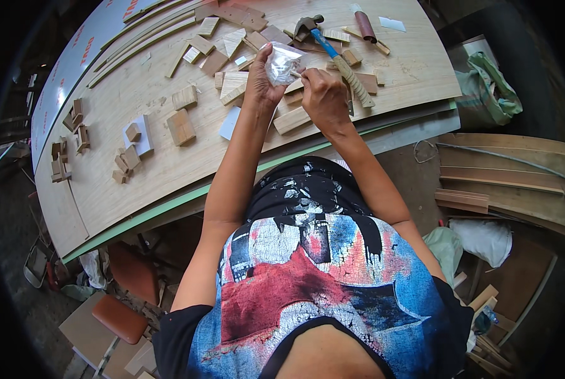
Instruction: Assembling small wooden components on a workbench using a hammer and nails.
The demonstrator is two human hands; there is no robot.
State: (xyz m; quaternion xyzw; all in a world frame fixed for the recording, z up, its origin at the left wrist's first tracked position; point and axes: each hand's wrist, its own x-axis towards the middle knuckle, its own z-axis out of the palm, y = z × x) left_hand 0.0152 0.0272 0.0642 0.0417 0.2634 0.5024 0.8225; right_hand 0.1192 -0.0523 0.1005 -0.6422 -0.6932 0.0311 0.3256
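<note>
A small clear plastic bag [284,64] with pale contents is gripped in my left hand [261,83], raised over the worktable. Close to its right side, my right hand [325,98] is closed, fingertips pinched at the bag's edge. Something small and pale shows at those fingertips, too small to name. Beyond the right hand lies a claw hammer [324,44] with a blue neck and a wrapped handle. Cut wood blocks [234,42] lie scattered under and behind the bag. A larger wood block [181,127] rests left of my left forearm.
Small wooden assemblies [60,159] stand at the left of the plywood worktable [131,107]. A white card [145,134] with a block on it lies nearby. Long strips [145,47] run along the far edge. Boards [503,174] and a green sack [489,88] are at the right.
</note>
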